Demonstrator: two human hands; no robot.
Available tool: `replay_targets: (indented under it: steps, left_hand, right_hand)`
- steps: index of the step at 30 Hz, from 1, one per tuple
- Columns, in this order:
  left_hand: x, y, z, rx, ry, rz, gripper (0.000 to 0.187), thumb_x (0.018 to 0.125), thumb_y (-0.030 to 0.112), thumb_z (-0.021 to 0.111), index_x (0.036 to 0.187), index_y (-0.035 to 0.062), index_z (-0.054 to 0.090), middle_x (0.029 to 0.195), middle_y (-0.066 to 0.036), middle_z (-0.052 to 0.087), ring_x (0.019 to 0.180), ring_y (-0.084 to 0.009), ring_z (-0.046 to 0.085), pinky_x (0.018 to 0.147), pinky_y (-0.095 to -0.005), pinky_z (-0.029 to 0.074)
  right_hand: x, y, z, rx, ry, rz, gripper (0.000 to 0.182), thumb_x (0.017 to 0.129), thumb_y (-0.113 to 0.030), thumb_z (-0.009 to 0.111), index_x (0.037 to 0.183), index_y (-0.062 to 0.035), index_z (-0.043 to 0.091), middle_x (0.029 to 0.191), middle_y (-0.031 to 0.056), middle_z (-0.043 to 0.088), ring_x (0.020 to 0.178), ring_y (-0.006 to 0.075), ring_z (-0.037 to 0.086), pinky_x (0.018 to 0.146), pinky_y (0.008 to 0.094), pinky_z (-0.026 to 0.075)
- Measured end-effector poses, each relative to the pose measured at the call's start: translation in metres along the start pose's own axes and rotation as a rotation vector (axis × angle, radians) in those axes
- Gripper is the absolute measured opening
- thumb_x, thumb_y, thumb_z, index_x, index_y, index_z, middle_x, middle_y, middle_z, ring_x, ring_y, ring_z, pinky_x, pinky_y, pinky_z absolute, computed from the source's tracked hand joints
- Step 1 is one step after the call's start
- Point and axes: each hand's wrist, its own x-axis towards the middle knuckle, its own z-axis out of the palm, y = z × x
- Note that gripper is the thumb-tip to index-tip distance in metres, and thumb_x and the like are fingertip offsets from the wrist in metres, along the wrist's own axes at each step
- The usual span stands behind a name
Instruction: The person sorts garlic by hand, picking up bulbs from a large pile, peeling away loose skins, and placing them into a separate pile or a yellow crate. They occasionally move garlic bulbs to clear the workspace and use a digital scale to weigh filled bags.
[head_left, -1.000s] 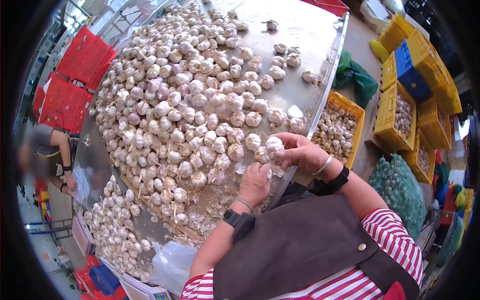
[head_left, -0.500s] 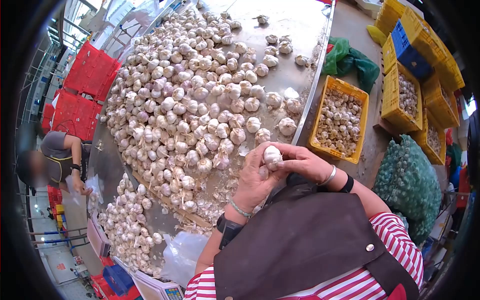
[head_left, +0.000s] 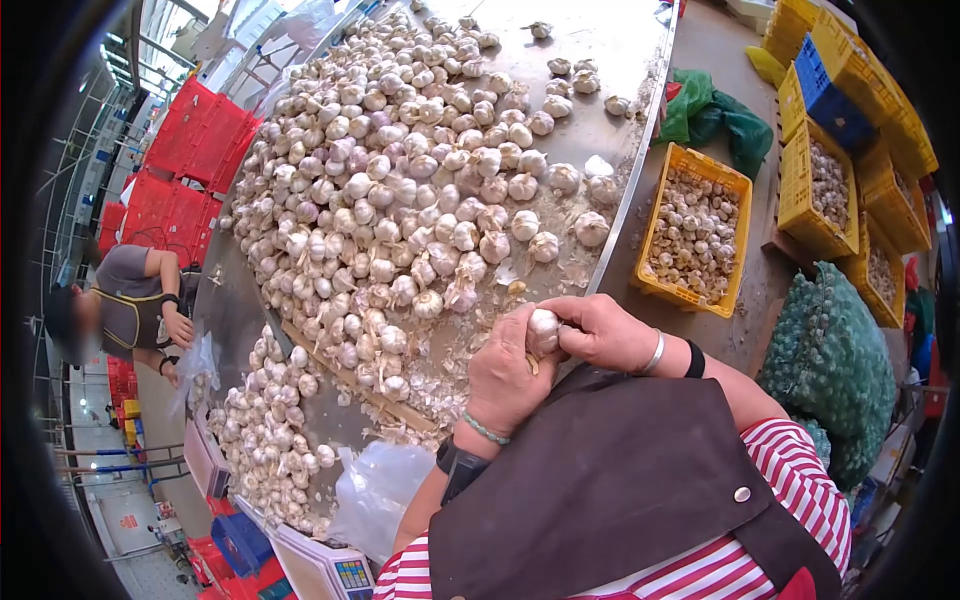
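Note:
A white garlic bulb (head_left: 543, 330) sits between my two hands, close in front of the dark apron (head_left: 610, 470). My left hand (head_left: 507, 372), with a beaded bracelet at the wrist, is closed around its lower left side, and a yellowish bit of skin shows at the thumb. From the other side my right hand (head_left: 607, 335), wearing a silver bangle, presses thumb and fingers on the bulb. Just beyond my hands lies a big heap of garlic bulbs (head_left: 400, 170) on a metal table (head_left: 600, 60), with loose papery skins (head_left: 450, 370) scattered nearby.
A yellow crate (head_left: 640, 240) of garlic stands right of the table edge, near a green net sack (head_left: 835, 370) and stacked crates (head_left: 800, 190). At left are a smaller garlic pile (head_left: 265, 430), a plastic bag (head_left: 380, 495), a scale (head_left: 310, 560) and another person (head_left: 130, 300).
My fingers have shifted on the garlic bulb, my left hand covering more of its lower part. The view has moved slightly. The other person's arms have changed position.

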Motion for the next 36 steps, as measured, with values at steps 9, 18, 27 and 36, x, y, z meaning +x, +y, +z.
replay_targets:
  steps: [9,18,27,36]
  left_hand:
    - [-0.020,-0.027,0.011,-0.134,0.064,-0.061,0.055,0.078,0.019,0.075,0.124,0.0026,0.051,0.109,-0.019,0.062,0.093,-0.0373,0.064,0.079,-0.0410,0.052]
    - [-0.026,-0.040,0.020,-0.586,0.064,-0.231,0.056,0.079,0.014,0.077,0.126,0.0025,0.048,0.109,-0.014,0.062,0.100,-0.0243,0.063,0.085,-0.0339,0.051]
    - [-0.034,-0.048,0.014,-1.136,0.101,-0.316,0.059,0.087,0.015,0.072,0.133,0.0021,0.039,0.117,-0.007,0.055,0.106,-0.0139,0.056,0.088,-0.0281,0.049]
    - [-0.035,-0.051,-0.002,-1.426,0.009,-0.569,0.053,0.091,0.029,0.063,0.132,0.0078,0.037,0.098,-0.012,0.059,0.082,-0.0197,0.062,0.067,-0.0307,0.054]
  right_hand:
    - [0.009,0.007,0.023,0.171,0.044,0.025,0.034,0.084,-0.003,0.054,0.116,0.0030,0.061,0.092,0.0124,0.070,0.082,0.0119,0.065,0.072,0.0286,0.056]
    - [0.019,0.013,0.015,0.284,0.027,0.172,0.032,0.085,0.004,0.048,0.113,0.0050,0.062,0.096,0.0092,0.069,0.080,0.0122,0.067,0.075,0.0259,0.056]
    - [0.027,0.004,0.013,0.811,-0.091,0.213,0.025,0.088,-0.004,0.055,0.110,0.0053,0.062,0.099,0.0105,0.067,0.083,0.0151,0.066,0.078,0.0293,0.057]
    - [0.058,0.004,0.009,-0.205,-0.104,-0.066,0.009,0.081,-0.008,0.069,0.089,-0.0057,0.069,0.079,0.0077,0.068,0.072,0.0165,0.065,0.067,0.0290,0.051]
